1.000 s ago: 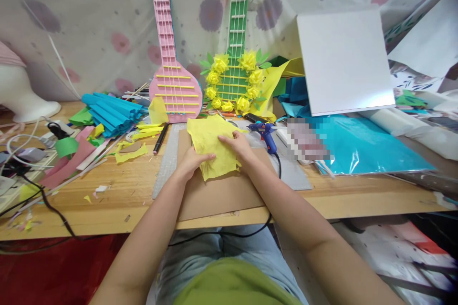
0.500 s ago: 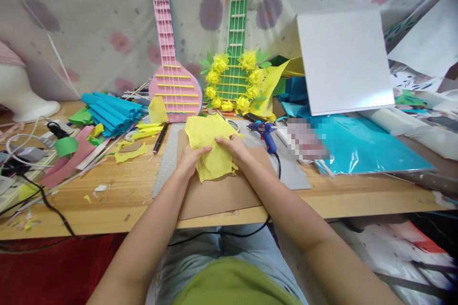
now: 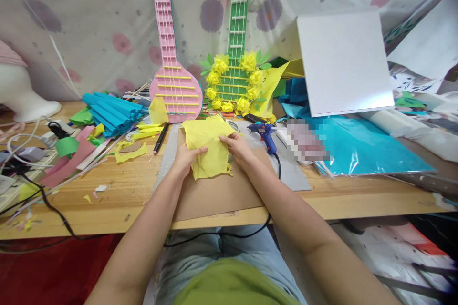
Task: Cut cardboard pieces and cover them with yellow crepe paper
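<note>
A crinkled sheet of yellow crepe paper [image 3: 209, 152] with ragged edges is held up between both hands, over a piece of brown cardboard [image 3: 214, 200]. My left hand [image 3: 188, 157] pinches its left side, thumb on top and fingers hidden behind. On the right edge, my right hand [image 3: 238, 147] grips the paper between thumb and fingers. Under the cardboard lies a grey mat [image 3: 293, 176]. A blue glue gun [image 3: 265, 136] rests on the mat, right of my right hand, with its black cord running down. Partly hidden behind the paper is a roll of tape [image 3: 234, 125].
Against the back wall stand a pink paper guitar [image 3: 175, 86] and a green one with yellow flowers [image 3: 236, 33]. A black marker [image 3: 161, 139], yellow scraps and folded blue paper [image 3: 114, 112] lie left. At right are a white board [image 3: 345, 62] and a blue plastic-wrapped sheet [image 3: 372, 147].
Both hands stay on the yellow crepe paper. The paper and my left hand have shifted slightly left, and the right fingers now sit nearer its edge. The cardboard has slid a little left.
</note>
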Demonstrator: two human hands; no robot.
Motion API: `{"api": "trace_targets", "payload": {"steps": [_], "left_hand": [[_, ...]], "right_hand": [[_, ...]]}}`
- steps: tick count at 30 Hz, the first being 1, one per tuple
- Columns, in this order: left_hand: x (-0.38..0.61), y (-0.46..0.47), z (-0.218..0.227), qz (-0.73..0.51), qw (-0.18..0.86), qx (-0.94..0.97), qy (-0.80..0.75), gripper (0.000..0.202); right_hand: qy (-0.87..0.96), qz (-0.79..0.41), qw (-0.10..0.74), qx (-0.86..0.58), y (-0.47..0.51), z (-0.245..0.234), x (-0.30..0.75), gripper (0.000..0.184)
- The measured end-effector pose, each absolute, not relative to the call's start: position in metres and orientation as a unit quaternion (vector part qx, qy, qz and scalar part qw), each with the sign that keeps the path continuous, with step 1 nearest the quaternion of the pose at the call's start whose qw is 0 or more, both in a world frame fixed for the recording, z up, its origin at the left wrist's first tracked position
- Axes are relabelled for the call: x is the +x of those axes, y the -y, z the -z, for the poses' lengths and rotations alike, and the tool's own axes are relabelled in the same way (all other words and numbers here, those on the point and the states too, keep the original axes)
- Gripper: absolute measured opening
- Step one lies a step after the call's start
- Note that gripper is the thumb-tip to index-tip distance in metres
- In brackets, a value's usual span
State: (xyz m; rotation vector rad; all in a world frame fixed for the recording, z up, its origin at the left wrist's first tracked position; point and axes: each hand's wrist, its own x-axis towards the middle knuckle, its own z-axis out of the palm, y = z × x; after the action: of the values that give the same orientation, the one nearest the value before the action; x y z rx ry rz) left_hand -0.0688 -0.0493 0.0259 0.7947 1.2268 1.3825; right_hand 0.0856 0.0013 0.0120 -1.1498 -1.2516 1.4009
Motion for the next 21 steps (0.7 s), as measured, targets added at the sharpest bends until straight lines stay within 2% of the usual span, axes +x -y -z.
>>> {"api": "trace_targets", "payload": {"steps": [5, 7, 9, 11, 15, 17, 19, 21], "left_hand": [[-0.079, 0.051, -0.033, -0.529, 0.568, 0.373, -0.508, 0.056], [-0.086, 0.052, -0.036, -0.514, 0.568, 0.380, -0.519, 0.055], [-0.095, 0.053, -0.041, -0.523, 0.549, 0.370, -0.536, 0.054], [-0.105, 0.053, -0.048, -0.543, 0.525, 0.353, -0.552, 0.054], [-0.120, 0.053, -0.063, -0.553, 0.501, 0.338, -0.574, 0.052], [-0.125, 0.053, -0.068, -0.542, 0.497, 0.340, -0.587, 0.052], [-0.128, 0.052, -0.070, -0.526, 0.492, 0.352, -0.597, 0.051], [-0.132, 0.052, -0.070, -0.512, 0.485, 0.371, -0.604, 0.050]], "right_hand": [[0.467, -0.611, 0.446, -0.458, 0.000, -0.017, 0.089, 0.030], [0.499, -0.630, 0.394, -0.446, 0.001, -0.024, 0.094, 0.024], [0.548, -0.618, 0.318, -0.466, -0.001, -0.034, 0.102, 0.025], [0.595, -0.529, 0.283, -0.535, -0.007, -0.044, 0.112, 0.029], [0.701, -0.219, 0.277, -0.620, -0.034, -0.055, 0.122, 0.017], [0.739, -0.117, 0.205, -0.631, -0.048, -0.054, 0.118, 0.016], [0.763, -0.063, 0.115, -0.633, -0.061, -0.051, 0.108, 0.027], [0.778, -0.040, 0.063, -0.624, -0.069, -0.047, 0.097, 0.036]]}}
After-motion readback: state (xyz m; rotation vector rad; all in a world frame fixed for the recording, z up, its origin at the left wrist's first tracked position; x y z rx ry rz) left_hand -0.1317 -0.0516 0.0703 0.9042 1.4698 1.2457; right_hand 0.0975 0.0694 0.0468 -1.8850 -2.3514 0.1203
